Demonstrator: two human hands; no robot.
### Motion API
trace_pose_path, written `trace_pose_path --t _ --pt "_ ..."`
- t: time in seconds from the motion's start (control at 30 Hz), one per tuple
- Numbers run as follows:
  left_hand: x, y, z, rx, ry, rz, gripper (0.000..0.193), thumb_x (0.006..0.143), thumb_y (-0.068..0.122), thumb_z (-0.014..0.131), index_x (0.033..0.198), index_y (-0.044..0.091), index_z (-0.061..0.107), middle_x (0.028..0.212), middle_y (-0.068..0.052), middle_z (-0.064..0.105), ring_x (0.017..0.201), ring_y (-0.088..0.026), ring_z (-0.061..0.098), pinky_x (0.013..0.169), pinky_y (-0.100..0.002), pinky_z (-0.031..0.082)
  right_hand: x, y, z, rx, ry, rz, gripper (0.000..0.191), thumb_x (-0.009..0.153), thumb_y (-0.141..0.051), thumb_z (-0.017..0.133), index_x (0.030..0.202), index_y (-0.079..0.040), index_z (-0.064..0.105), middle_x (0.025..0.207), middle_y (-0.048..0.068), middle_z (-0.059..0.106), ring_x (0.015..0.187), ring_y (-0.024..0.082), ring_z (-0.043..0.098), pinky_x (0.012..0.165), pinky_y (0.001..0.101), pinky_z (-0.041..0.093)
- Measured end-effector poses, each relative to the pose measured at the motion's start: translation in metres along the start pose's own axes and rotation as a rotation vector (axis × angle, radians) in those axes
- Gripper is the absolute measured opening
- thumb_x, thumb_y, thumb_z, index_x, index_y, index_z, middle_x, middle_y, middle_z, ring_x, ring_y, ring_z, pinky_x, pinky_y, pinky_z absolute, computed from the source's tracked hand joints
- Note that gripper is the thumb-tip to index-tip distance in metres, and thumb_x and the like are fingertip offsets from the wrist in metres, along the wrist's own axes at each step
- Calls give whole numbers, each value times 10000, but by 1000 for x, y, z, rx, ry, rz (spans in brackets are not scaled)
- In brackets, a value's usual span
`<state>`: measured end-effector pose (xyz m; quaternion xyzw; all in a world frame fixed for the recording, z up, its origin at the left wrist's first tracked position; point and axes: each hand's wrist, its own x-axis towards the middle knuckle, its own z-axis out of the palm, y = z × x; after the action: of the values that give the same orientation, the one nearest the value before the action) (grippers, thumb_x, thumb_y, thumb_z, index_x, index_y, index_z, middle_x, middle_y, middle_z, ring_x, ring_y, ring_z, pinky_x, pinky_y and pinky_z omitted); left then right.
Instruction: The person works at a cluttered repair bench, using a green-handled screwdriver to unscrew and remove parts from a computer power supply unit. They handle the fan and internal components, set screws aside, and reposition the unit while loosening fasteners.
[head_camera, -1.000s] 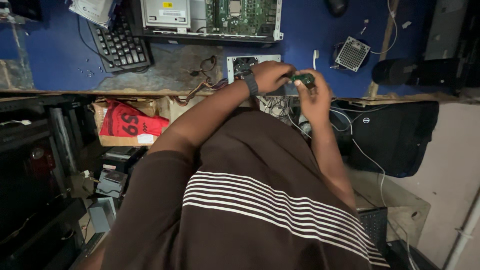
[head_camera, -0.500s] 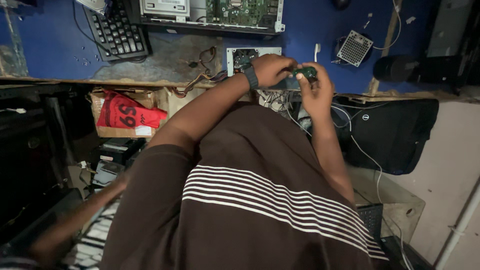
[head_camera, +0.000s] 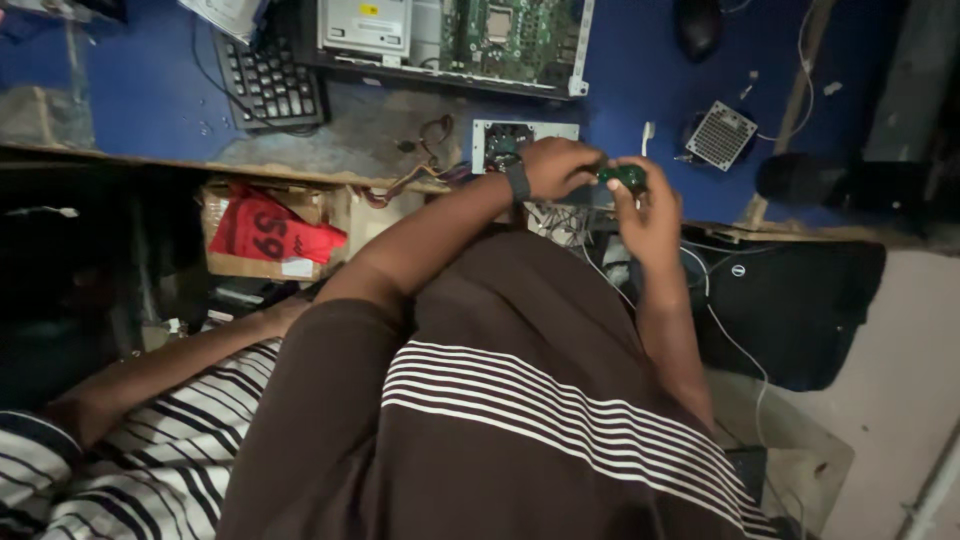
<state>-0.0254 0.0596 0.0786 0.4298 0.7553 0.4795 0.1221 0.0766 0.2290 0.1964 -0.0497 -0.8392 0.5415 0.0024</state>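
Hands meet at the front edge of the blue-topped workbench, both closed on one small green circuit board. Left hand, dark band at the wrist, grips the board's left end from above. Right hand pinches the right end, fingers curled under. Board sits in the air between them, just off the bench edge, over the lap. Judging by that, it's held up close for a look or for fiddling, not resting on anything.

Just behind the left hand: small silver metal box with a round fan opening, coloured wires trailing left from it.

Further back on the bench: open desktop computer chassis with bare green motherboard, lying flat so the board faces up. Black keyboard is pushed aside to its left. Square grey perforated metal grille lies to the right, well apart from the hands.

Under the bench: cardboard box with a red cloth in it. A black laptop bag hangs beside the right forearm.

Lower left, another person's arm in a striped sleeve reaches in; its hand isn't clear enough to read.
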Motion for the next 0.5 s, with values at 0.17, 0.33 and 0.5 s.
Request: trace_pose_path --t 0.17,0.33,0.5 --pt "-2 11 -9 -5 -31 19 319 933 240 708 1230 137 655 932 -148 710 843 -380 698 697 -501 538 3 -16 -14 -90 -112 -31 262 1015 4 665 1271 -9 611 1140 96 721 934 110 653 796 272 527" --pt "0 23 -21 99 -25 -26 285 918 243 703 1173 130 646 969 -124 727 853 -366 706 695 -497 550 10 -15 -2 28 -126 -193 190 1004 11 619 1194 4 603 1192 118 683 1145 189 645 1014 334 498" --pt "1 22 -14 71 4 -82 319 916 277 722 1180 119 641 980 -118 733 881 -358 711 723 -496 554 11 8 3 -33 -117 -150 74 1058 -62 624 1109 -20 592 1072 74 658 1040 157 632 959 301 499"
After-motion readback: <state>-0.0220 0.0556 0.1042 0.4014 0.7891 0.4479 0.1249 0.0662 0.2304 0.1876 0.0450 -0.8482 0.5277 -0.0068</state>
